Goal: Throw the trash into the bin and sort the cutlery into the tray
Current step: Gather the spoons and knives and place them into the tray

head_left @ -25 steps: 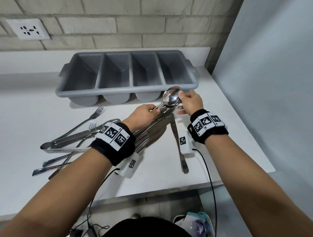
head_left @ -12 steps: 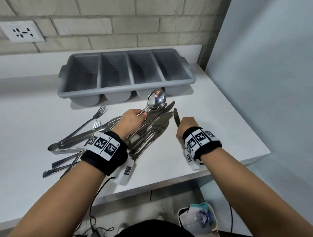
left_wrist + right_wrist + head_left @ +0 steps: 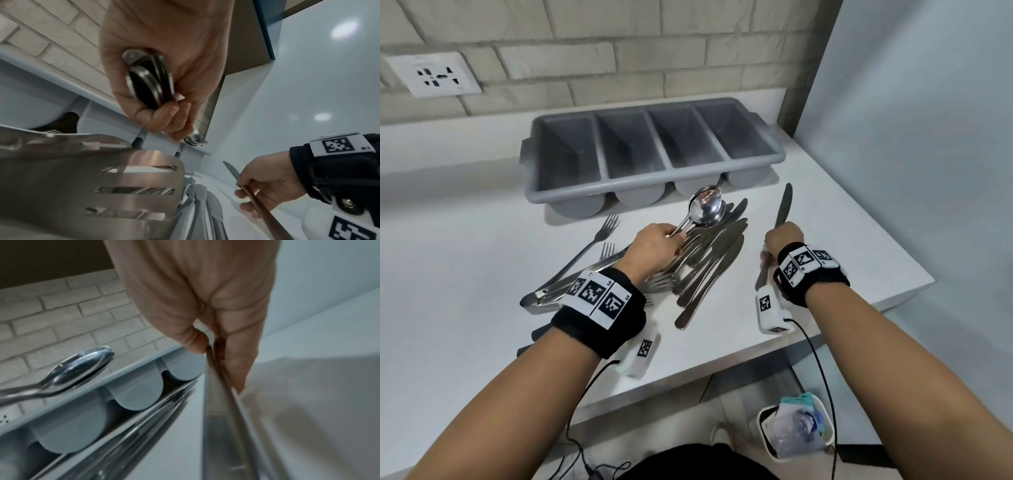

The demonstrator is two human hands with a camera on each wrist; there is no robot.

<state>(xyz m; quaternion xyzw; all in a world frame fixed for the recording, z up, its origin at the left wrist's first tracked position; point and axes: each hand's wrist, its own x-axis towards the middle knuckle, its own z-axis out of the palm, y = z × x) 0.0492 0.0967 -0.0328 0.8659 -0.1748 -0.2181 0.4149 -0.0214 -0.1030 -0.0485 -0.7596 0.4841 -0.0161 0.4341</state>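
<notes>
A grey four-compartment cutlery tray (image 3: 599, 192) stands at the back of the white counter, all compartments bare. My left hand (image 3: 654, 245) grips a bunch of steel spoons (image 3: 705, 205) by their handles (image 3: 148, 78), bowls raised toward the tray. My right hand (image 3: 784, 240) holds a table knife (image 3: 783, 205) by its middle, blade pointing up and away, lifted off the counter (image 3: 224, 410). Several knives (image 3: 715, 260) lie fanned between the two hands. Forks (image 3: 606, 226) and steel tongs (image 3: 548, 291) lie left of my left wrist.
A small white bin (image 3: 796, 433) holding plastic trash sits on the floor below the counter's front right edge. A pale partition wall (image 3: 911, 137) closes the right side. A brick wall with a socket (image 3: 431, 73) is behind the tray.
My right hand left the spoons, dropped to the knife lying on the counter, gripped it and lifted it, blade up. The left hand kept the spoons, lowering them slightly.
</notes>
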